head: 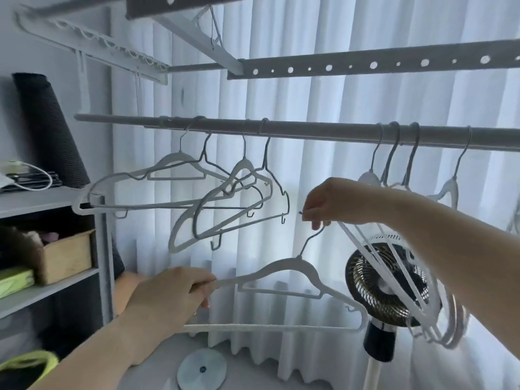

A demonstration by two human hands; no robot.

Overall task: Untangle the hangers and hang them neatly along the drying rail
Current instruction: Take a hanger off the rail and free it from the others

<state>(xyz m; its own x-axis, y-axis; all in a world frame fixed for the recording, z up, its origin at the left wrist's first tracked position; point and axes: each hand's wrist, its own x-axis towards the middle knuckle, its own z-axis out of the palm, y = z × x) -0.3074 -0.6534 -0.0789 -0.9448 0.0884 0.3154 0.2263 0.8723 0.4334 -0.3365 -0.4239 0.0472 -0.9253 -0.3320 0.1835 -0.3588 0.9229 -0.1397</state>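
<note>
1. Loose hanger (298, 266) hangs below the rail (309, 130); left hand (174, 296) grips its shoulder end, likely to draw it free.
2. Right hand (329, 204) pinches the bunch (430, 319) by its hooks, steadying it.
3. Tangled cluster (242, 170) on the rail, left.

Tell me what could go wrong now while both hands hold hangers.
The left hand grips one white hanger whose hook reaches up to the right hand; a hard tug may drag the bundle loose. That bundle hangs in front of the fan and may knock it.
</note>
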